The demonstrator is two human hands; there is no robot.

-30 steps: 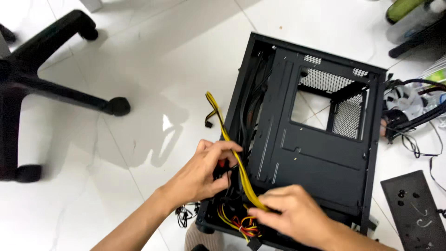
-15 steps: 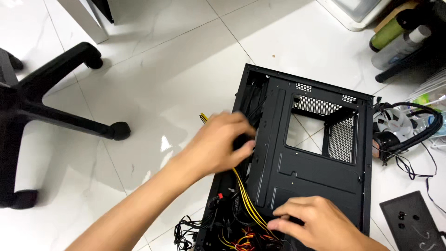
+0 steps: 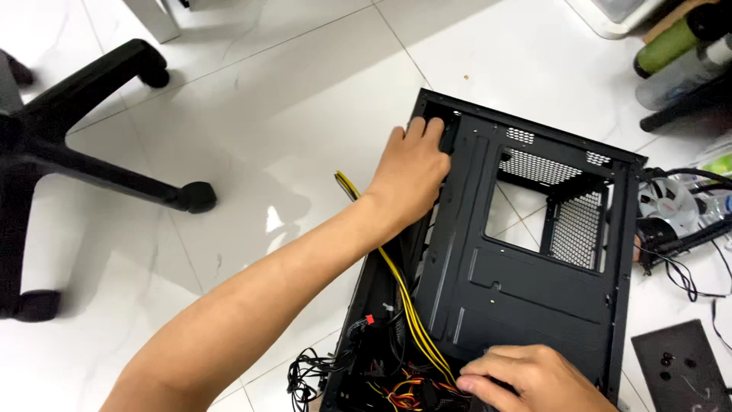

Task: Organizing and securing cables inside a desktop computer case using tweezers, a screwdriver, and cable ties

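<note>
Black chair base (image 3: 84,152): well off to the left of the left hand, parked on the white tile floor (image 3: 290,91), not in the way.
Left hand (image 3: 412,172): reaching up to the far corner of the black PC case (image 3: 534,305), fingers curled over the top edge, gripping the frame, not a cable.
Yellow cable bundle (image 3: 404,305): runs from just below the left wrist, down along the case's left side, to the right hand.
Right hand (image 3: 534,378): low at the near end of the case, fingers bent down on the wiring where yellow meets the red/orange wires (image 3: 400,397). Can't tell if it's actually pinching anything.
Risk: I'd guess the bundle snags or scrapes on the sheet-metal edge if it's tugged, and the case could slide on slick tile.
Fan (image 3: 667,206): loose, right of both hands, cables trailing.
</note>
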